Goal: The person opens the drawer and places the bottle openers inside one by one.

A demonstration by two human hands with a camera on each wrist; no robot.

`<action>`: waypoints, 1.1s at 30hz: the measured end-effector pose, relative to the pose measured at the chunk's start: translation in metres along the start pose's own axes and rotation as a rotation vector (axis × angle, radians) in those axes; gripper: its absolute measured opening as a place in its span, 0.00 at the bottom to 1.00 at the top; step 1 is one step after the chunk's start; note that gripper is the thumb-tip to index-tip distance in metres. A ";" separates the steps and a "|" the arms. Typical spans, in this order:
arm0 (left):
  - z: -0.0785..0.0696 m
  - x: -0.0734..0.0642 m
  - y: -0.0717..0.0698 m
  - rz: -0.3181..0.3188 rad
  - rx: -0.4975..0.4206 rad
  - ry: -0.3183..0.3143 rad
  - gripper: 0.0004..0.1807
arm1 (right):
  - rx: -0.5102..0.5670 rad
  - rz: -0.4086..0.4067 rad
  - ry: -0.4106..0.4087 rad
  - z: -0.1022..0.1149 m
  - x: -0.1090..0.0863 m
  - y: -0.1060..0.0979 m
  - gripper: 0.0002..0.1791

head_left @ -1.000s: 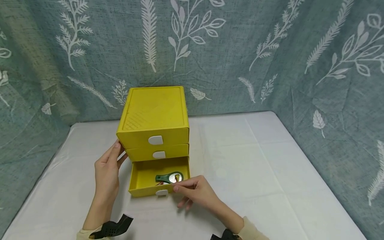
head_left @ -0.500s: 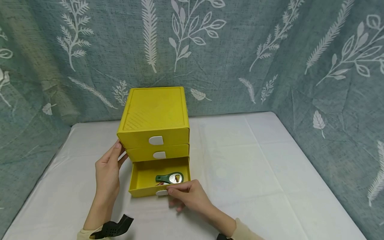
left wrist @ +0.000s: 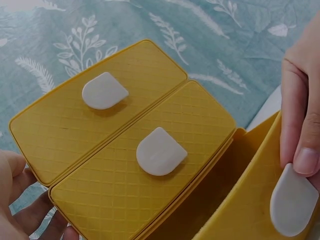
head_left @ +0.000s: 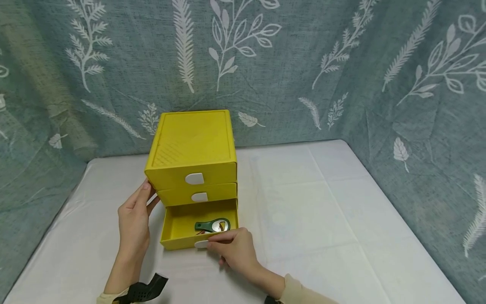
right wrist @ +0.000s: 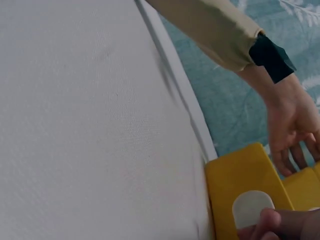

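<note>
A yellow drawer cabinet (head_left: 193, 141) stands on the table, its bottom drawer (head_left: 178, 243) pulled out and the two upper drawers closed. My left hand (head_left: 133, 223) touches the cabinet's left side near the front corner, fingers loosely extended. With thumb and fingers, my right hand (head_left: 237, 251) pinches the white handle tab (left wrist: 292, 202) on the bottom drawer's front. Inside that drawer lies a green-handled bottle opener (head_left: 212, 226) with a round metal head. Something reddish beneath it is mostly hidden by the drawer front.
A white cloth (head_left: 322, 219) covers the table around the cabinet. Behind it hangs a blue-green curtain (head_left: 281, 84) with white leaf patterns, close to the cabinet's back. White tabs (left wrist: 105, 91) mark the closed drawers.
My right hand has slid left along the bottom drawer's front, from its right corner to the white tab. My left hand keeps its place on the cabinet. The head view has shifted slightly.
</note>
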State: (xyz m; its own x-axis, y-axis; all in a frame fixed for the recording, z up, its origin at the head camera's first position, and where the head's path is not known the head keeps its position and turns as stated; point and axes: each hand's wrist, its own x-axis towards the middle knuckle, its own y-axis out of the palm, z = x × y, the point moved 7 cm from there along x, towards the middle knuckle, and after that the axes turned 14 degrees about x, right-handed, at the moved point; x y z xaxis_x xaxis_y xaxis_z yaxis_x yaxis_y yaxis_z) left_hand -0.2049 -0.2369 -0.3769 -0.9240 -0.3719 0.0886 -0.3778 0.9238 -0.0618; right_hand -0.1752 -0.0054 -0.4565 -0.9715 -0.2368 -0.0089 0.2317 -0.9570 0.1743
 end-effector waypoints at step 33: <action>0.001 -0.001 0.000 -0.018 -0.012 0.013 0.23 | -0.213 -0.081 -0.142 0.010 0.053 -0.009 0.04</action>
State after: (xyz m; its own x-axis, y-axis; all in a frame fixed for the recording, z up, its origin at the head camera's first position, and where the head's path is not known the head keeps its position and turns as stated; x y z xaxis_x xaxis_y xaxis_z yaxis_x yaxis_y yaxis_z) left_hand -0.2044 -0.2367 -0.3784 -0.9161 -0.3876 0.1027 -0.3938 0.9179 -0.0486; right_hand -0.2291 -0.0076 -0.4485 -0.9811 -0.1464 0.1269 0.1434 -0.9891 -0.0324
